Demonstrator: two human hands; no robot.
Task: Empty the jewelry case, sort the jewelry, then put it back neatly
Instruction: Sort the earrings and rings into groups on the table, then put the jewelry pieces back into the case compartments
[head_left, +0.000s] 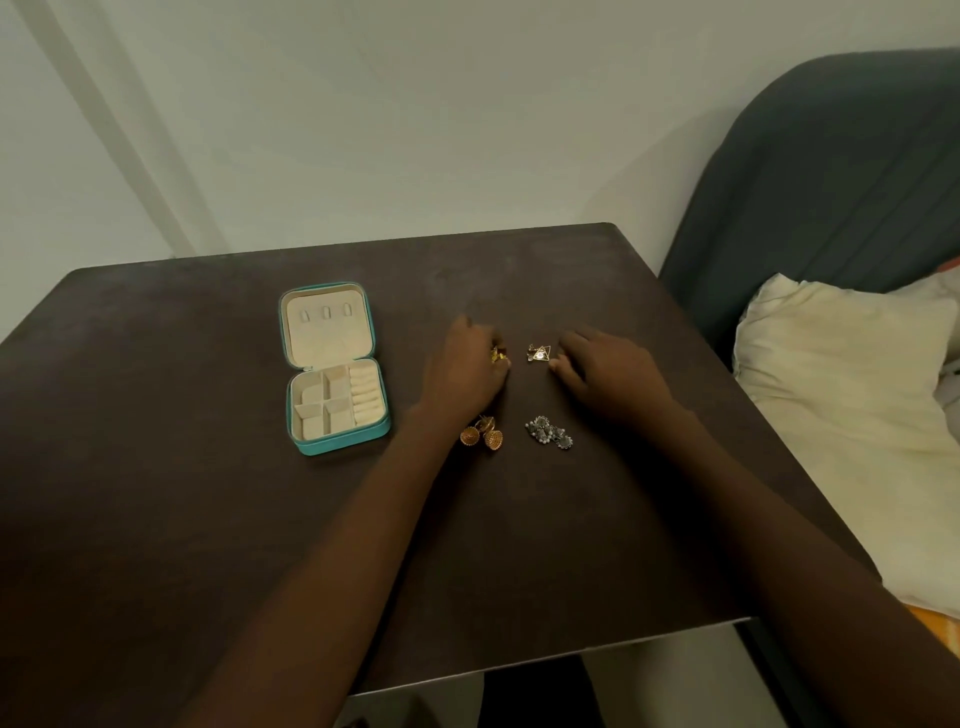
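A teal jewelry case (335, 369) lies open on the dark table (208, 493), its cream compartments showing nothing inside. To its right my left hand (465, 371) pinches a small gold piece (500, 355) against the tabletop. My right hand (605, 371) lies palm down with fingertips next to a gold triangular earring pair (539, 352). Nearer to me sit two gold dome earrings (482, 435), partly under my left wrist, and a cluster of silver beaded earrings (550, 432).
The table's right edge (737, 384) borders a grey-blue upholstered seat (831, 182) holding a cream pillow (852, 395). A pale wall runs behind the table. Bare tabletop stretches in front of the case and between my forearms.
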